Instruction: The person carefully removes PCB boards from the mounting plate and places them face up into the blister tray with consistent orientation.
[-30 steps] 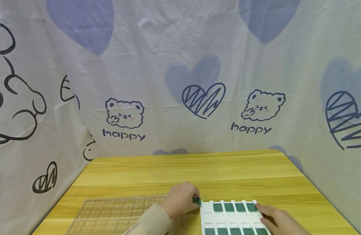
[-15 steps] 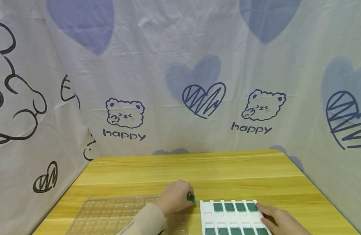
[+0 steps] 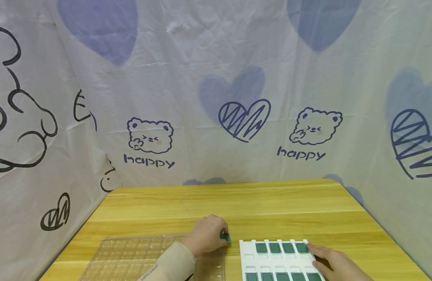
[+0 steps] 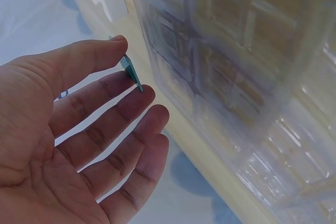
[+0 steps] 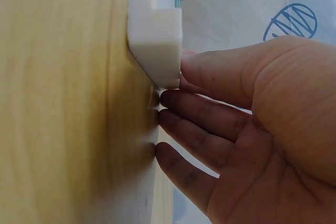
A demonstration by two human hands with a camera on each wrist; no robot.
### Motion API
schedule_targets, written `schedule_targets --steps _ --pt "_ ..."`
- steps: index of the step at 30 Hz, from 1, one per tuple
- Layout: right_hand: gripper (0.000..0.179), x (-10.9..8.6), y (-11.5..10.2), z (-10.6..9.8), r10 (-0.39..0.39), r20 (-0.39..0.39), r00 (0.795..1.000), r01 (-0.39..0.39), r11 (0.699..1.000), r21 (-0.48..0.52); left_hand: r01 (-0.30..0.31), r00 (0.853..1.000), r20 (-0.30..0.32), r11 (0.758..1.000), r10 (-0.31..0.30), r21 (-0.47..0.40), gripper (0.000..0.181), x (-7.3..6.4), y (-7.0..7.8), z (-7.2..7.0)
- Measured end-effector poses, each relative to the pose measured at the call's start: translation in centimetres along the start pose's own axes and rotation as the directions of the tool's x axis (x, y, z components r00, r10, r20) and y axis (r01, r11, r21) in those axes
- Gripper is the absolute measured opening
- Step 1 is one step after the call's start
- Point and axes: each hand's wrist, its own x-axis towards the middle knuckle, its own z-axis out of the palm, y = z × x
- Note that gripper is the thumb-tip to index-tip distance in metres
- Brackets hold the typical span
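Between clear tray (image 3: pixel 124 257) & white rack (image 3: pixel 281 259), small green chip (image 3: pixel 227 237) is in L hand (image 3: pixel 207 236), pinched thumb-to-fingertips, others loosely bent. R hand (image 3: pixel 337 265) relaxed, part-open, touching rack's R edge. Chip's prob. light, stiff, maybe brittle; best held by edges.

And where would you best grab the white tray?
I'd hold the tray by its right edge, from the right, where the right hand touches it: the wrist view shows a thick side there, likely keeping fingers off the green pieces.
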Motion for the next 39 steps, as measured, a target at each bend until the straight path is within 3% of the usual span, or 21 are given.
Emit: schedule_targets --steps 11,18,26,28,34,39 --pt "0.063 0.0 0.3 0.0 -0.038 0.013 0.999 0.038 0.999 0.023 0.029 0.999 0.020 0.999 -0.028 -0.036 0.010 -0.2 -1.1 -0.2" --pt "0.060 0.6 0.6 0.3 0.020 -0.041 0.999 -0.026 0.991 -0.131 0.031 0.999 0.032 0.999 -0.030 -0.039 0.011 -0.5 -1.5 -0.3" --pt "0.058 0.5 0.3 0.3 0.023 -0.045 0.999 -0.027 0.995 -0.096 0.028 0.999 0.046 0.998 -0.026 -0.054 0.012 -0.9 -1.9 -0.5" --pt "0.059 0.9 1.3 0.5 0.018 -0.040 0.999 -0.021 0.996 -0.091 0.027 0.999 0.047 0.998 -0.025 -0.057 0.013 -1.0 -2.0 -0.5" --pt "0.068 3.2 7.5 1.2 -0.082 -0.005 0.997 0.081 0.996 -0.045 0.031 0.998 0.048 0.998 -0.028 -0.058 0.017 -0.9 -2.4 -0.3" --pt "0.069 3.4 8.0 1.3 -0.092 0.006 0.996 0.092 0.995 -0.022 0.035 0.998 0.056 0.998 -0.031 -0.058 0.016 -0.9 -2.3 -0.3"
